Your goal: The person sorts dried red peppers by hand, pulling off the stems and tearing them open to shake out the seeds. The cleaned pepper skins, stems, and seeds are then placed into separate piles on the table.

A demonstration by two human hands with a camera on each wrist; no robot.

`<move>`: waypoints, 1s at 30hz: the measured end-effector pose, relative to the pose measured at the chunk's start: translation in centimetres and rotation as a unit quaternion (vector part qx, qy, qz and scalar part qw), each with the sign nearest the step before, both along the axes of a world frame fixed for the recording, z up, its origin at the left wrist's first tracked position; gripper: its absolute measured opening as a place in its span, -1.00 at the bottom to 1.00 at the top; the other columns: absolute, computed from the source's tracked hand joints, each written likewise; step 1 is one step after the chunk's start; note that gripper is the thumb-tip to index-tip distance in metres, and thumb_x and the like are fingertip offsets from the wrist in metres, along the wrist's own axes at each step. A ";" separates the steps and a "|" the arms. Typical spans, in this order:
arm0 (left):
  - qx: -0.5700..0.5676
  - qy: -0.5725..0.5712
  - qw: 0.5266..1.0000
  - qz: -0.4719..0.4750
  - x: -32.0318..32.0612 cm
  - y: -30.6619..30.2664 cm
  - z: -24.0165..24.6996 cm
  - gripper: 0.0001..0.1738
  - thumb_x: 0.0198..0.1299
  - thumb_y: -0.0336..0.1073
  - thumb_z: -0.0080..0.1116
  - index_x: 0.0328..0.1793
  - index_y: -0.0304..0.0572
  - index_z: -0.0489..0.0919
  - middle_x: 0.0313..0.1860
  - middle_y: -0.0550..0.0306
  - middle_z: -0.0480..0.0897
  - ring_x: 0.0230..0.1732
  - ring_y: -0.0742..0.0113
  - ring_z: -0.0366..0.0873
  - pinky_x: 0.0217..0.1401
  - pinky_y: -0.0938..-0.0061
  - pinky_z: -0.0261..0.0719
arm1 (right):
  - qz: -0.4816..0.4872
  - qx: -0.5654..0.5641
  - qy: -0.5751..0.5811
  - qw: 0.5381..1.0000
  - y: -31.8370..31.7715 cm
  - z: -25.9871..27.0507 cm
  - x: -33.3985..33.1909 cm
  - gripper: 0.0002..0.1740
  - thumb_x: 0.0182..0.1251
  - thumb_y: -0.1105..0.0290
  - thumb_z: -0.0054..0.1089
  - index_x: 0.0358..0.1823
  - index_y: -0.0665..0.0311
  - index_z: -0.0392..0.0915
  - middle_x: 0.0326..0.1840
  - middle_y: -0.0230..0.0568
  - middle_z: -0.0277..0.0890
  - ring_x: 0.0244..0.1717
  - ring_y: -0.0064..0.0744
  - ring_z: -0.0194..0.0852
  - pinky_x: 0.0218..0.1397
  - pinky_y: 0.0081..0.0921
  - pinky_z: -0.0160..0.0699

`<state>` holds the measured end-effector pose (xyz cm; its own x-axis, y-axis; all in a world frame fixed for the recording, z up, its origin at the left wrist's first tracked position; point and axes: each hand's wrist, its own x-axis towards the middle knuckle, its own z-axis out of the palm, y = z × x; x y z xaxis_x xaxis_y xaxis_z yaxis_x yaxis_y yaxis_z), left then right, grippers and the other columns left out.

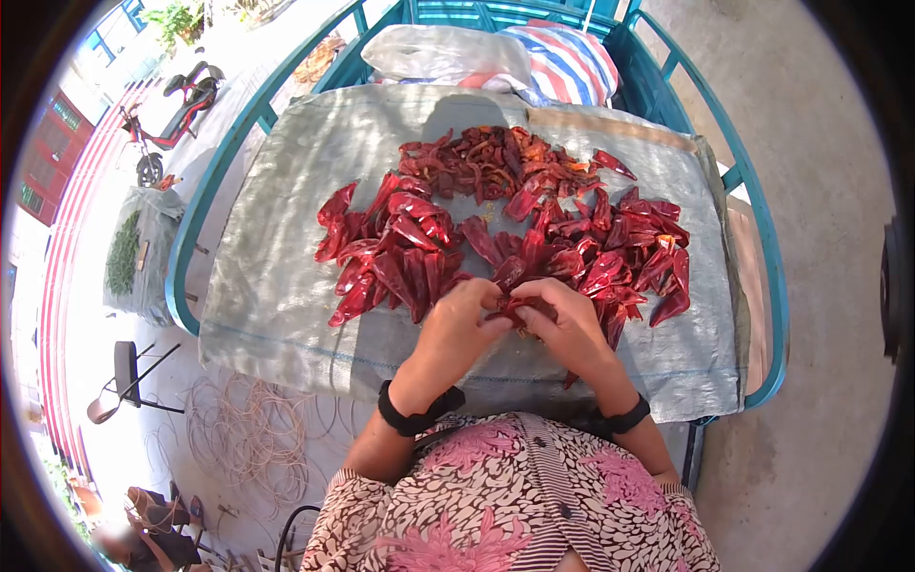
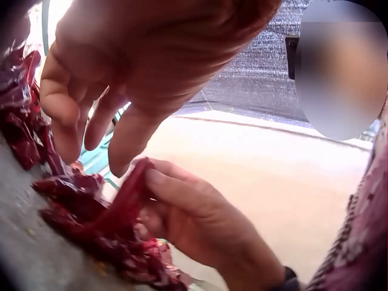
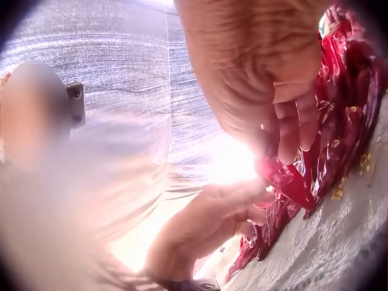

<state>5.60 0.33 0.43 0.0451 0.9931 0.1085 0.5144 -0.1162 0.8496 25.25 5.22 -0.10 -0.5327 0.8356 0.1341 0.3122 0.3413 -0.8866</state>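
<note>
My right hand (image 1: pixel 570 329) pinches a dark red dried pepper (image 2: pixel 124 200) between thumb and fingers. Close beside it is my left hand (image 1: pixel 456 334), its fingers hanging apart and loosely bent over the pepper in the left wrist view; whether a fingertip touches it cannot be told. In the right wrist view, the right hand (image 3: pixel 260 79) is above the red pepper (image 3: pixel 294 185), with the left hand (image 3: pixel 206 227) low beside it. Glossy whole peppers (image 1: pixel 386 257) lie left of the hands, and another heap (image 1: pixel 620 238) lies right.
A grey woven sheet (image 1: pixel 267 276) covers the cart bed, bounded by teal rails (image 1: pixel 224 172). Shrivelled darker peppers (image 1: pixel 486 162) lie farther back. Behind them are a pale sack (image 1: pixel 443 52) and a striped sack (image 1: pixel 567 62). Loose seeds (image 3: pixel 339 188) lie on the sheet.
</note>
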 end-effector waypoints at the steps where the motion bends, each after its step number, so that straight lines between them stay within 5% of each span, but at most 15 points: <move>1: 0.034 0.042 0.998 0.037 -0.5 0.2 -0.8 -0.66 0.08 -0.52 0.34 0.03 -0.26 0.62 -0.10 -0.05 0.63 -0.23 -0.09 0.66 -0.21 0.19 0.63 | -0.013 -0.010 -0.008 1.000 0.1 -0.1 0.3 -0.60 0.35 0.44 0.31 0.22 0.25 0.58 0.02 -0.10 0.62 -0.05 -0.26 0.65 0.02 -0.41 0.60; 5: 0.160 0.169 0.966 0.112 -1.5 1.4 -3.5 -0.73 0.19 -0.50 0.19 0.03 -0.18 0.57 -0.06 -0.08 0.60 -0.19 -0.13 0.70 -0.24 0.11 0.67 | -0.078 0.002 0.007 0.997 -0.1 0.4 0.1 -0.62 0.37 0.44 0.30 0.21 0.23 0.59 0.08 -0.16 0.58 -0.20 -0.37 0.57 -0.08 -0.46 0.56; 11: 0.031 0.306 0.940 0.145 -1.4 1.9 -5.2 -0.73 0.13 -0.46 0.27 -0.01 -0.14 0.63 -0.14 -0.02 0.61 -0.23 -0.11 0.72 -0.24 0.08 0.68 | -0.102 -0.026 -0.008 0.994 -0.1 0.8 0.2 -0.61 0.37 0.44 0.30 0.21 0.23 0.58 0.06 -0.22 0.54 -0.32 -0.51 0.47 -0.17 -0.51 0.54; 20: 0.082 0.132 0.987 0.045 0.7 0.3 -1.8 -0.79 0.16 -0.43 0.31 -0.07 -0.15 0.63 -0.12 -0.02 0.66 -0.21 -0.03 0.70 -0.21 0.20 0.66 | -0.010 -0.003 -0.034 0.999 -0.4 -0.1 -0.2 -0.59 0.33 0.48 0.32 0.22 0.24 0.58 0.07 -0.16 0.57 -0.21 -0.39 0.62 -0.09 -0.43 0.62; 23: 0.098 -0.029 0.995 -0.010 1.1 0.5 -1.8 -0.79 0.19 -0.46 0.30 -0.05 -0.18 0.63 -0.14 -0.01 0.64 -0.20 0.01 0.69 -0.19 0.23 0.65 | -0.003 0.028 -0.016 0.999 -0.5 -0.2 -0.5 -0.57 0.31 0.48 0.33 0.22 0.26 0.57 0.08 -0.14 0.57 -0.15 -0.34 0.65 -0.06 -0.40 0.63; 26: 0.100 -0.047 0.992 0.058 1.1 0.2 -0.2 -0.72 0.18 -0.45 0.34 0.02 -0.19 0.60 -0.18 -0.02 0.59 -0.21 0.02 0.69 -0.18 0.23 0.64 | -0.027 0.010 -0.016 0.999 -0.2 -0.5 0.2 -0.57 0.32 0.48 0.31 0.23 0.28 0.56 0.11 -0.16 0.56 -0.19 -0.38 0.61 -0.08 -0.42 0.62; 30: 0.102 0.185 0.952 0.221 -1.3 0.0 -1.4 -0.59 0.10 -0.36 0.44 0.02 -0.16 0.50 -0.10 -0.02 0.53 -0.20 -0.10 0.67 -0.21 0.09 0.61 | -0.119 -0.003 0.005 0.993 -0.5 0.7 0.2 -0.60 0.34 0.47 0.31 0.21 0.27 0.57 0.16 -0.21 0.52 -0.28 -0.48 0.49 -0.13 -0.49 0.55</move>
